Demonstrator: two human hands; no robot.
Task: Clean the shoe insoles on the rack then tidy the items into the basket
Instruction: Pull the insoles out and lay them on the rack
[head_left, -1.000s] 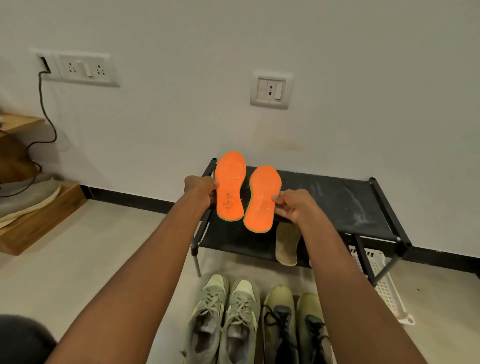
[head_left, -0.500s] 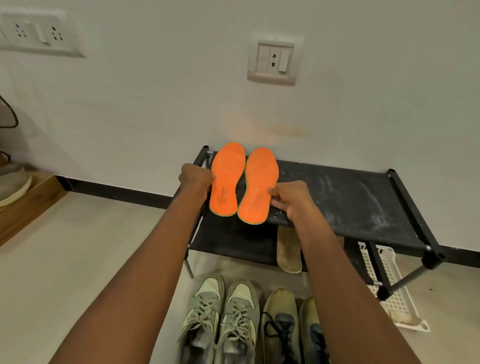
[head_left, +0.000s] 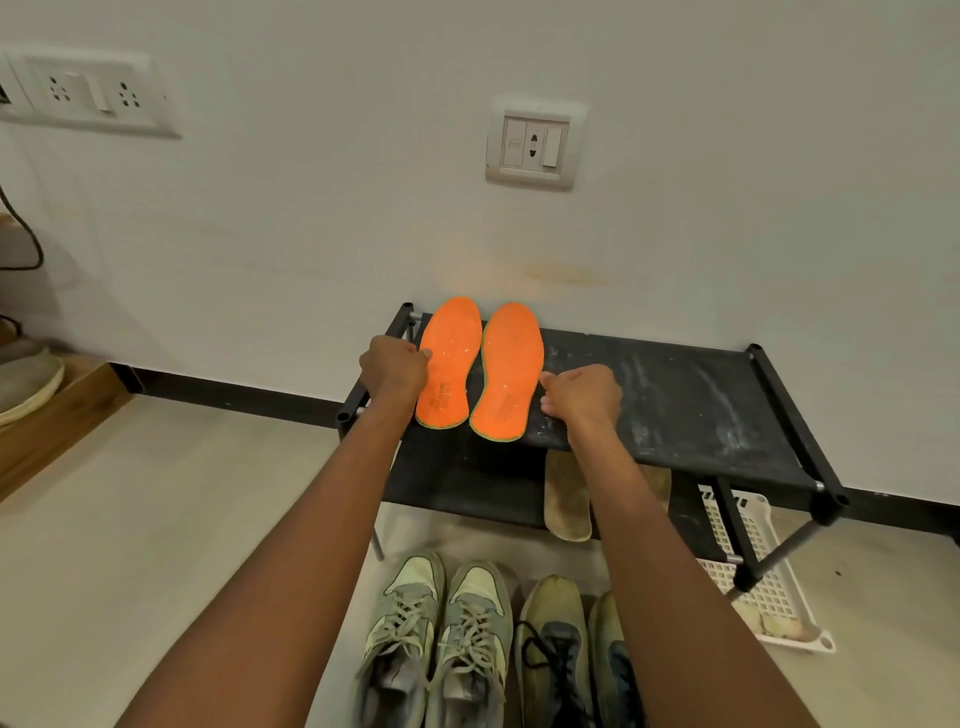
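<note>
Two orange insoles lie side by side, toes toward the wall, on the left end of the black shoe rack's dusty top shelf. My left hand holds the left orange insole at its outer edge, thumb on top. My right hand pinches the right orange insole at its right edge, fingers curled. A tan insole lies on the lower shelf, partly behind my right forearm. The white plastic basket sits on the floor under the rack's right end.
A pair of grey-green sneakers and a pair of olive shoes stand on the floor in front of the rack. A wooden step is at the far left. The wall is right behind the rack.
Both hands have carried the orange insoles forward and down, and they now lie flat on the top shelf. The view has moved closer to the rack.
</note>
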